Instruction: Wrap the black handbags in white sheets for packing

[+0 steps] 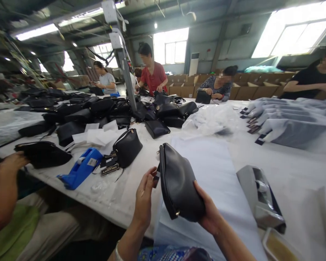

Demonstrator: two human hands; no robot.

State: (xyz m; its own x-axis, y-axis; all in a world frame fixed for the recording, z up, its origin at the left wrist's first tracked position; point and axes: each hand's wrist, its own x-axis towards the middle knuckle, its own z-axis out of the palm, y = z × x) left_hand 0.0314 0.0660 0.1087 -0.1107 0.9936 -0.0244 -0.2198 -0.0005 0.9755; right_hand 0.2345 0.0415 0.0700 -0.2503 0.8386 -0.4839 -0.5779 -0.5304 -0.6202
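A black zippered bag (180, 183) is held up over a white sheet (206, 159) at the table's front. My right hand (208, 208) grips its lower right side, the thumb on the front face. At the bag's left edge, my left hand (144, 194) pinches small dark tags (156, 178) with its fingertips. Another black bag (128, 148) stands on the table to the left, with printed tags (110, 169) beside it.
A blue tape dispenser (83, 167) lies left; a grey one (262, 197) and a shallow tray (279, 246) sit right. Black bags (78, 116) are heaped behind, near a metal post (126, 72). Wrapped bags (296, 127) lie right. A neighbour's hand (15, 161) touches a bag at left.
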